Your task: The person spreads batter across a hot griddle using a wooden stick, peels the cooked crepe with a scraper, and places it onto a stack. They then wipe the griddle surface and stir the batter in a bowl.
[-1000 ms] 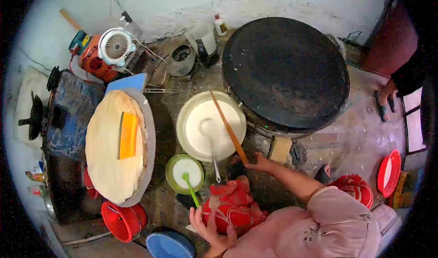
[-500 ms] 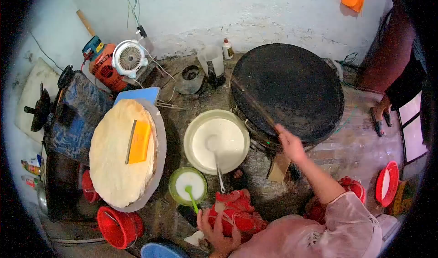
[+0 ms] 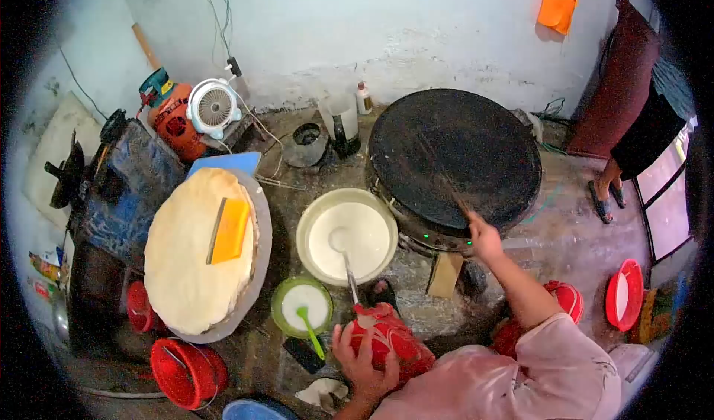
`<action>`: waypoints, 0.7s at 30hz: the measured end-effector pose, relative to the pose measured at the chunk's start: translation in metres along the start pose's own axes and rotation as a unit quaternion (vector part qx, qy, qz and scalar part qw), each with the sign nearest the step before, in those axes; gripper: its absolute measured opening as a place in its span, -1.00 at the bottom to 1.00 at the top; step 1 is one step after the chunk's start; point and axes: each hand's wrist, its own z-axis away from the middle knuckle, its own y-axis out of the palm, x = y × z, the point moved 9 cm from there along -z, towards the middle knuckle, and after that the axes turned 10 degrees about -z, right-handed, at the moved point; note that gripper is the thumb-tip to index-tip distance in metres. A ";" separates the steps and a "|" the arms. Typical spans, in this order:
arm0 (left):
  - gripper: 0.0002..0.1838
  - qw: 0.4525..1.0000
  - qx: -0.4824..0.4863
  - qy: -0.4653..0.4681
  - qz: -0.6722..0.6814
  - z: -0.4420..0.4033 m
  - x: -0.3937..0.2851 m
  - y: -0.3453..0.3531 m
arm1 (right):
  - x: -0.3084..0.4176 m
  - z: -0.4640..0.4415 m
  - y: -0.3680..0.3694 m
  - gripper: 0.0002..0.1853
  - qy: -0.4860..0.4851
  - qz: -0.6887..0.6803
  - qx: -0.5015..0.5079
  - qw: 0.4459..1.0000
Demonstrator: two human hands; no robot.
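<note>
My right hand [image 3: 485, 237] is closed round the near end of a thin wooden stick [image 3: 455, 193], which lies over the round black griddle [image 3: 454, 152]. My left hand [image 3: 364, 360] rests by my knee on the red patterned cloth [image 3: 401, 346], fingers spread, holding nothing. In front of it stands a large bowl of white batter [image 3: 312, 260] with a metal ladle [image 3: 349, 273] in it. A smaller green bowl [image 3: 277, 308] holds white liquid and a green brush or spatula [image 3: 312, 331]. At the left, an orange scraper [image 3: 232, 231] lies on a stack of pale flatbreads [image 3: 186, 264].
A small fan [image 3: 214, 108] stands by an orange cylinder [image 3: 177, 123]. Near the wall are a clear jug [image 3: 342, 123] and a bottle [image 3: 364, 99]. Red buckets [image 3: 186, 375] and a blue basin [image 3: 256, 410] sit low left. Another person's feet [image 3: 606, 193] show at right.
The stick in my right hand has swung from above the batter bowl onto the griddle. My left hand remains spread near my knee. The camera view has tilted upward.
</note>
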 end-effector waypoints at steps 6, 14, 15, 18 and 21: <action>-0.50 0.999 -0.004 0.003 0.054 -0.001 0.000 -0.002 | -0.009 0.016 -0.014 -0.65 0.014 -0.159 -0.094 0.983; -0.54 0.983 -0.053 0.005 0.177 0.011 0.007 -0.008 | 0.025 0.053 0.027 -0.64 -0.001 -0.096 0.046 0.994; -0.54 0.983 -0.054 0.000 0.175 0.013 0.009 -0.010 | 0.011 0.041 0.006 -0.65 -0.034 -0.131 -0.061 0.989; -0.60 0.967 -0.088 -0.105 0.216 0.020 0.042 -0.018 | 0.036 0.058 0.017 -0.67 0.035 0.035 0.101 0.994; -0.63 0.953 -0.142 -0.183 0.196 0.035 0.096 -0.004 | 0.071 0.099 0.060 -0.68 -0.049 0.105 0.249 0.962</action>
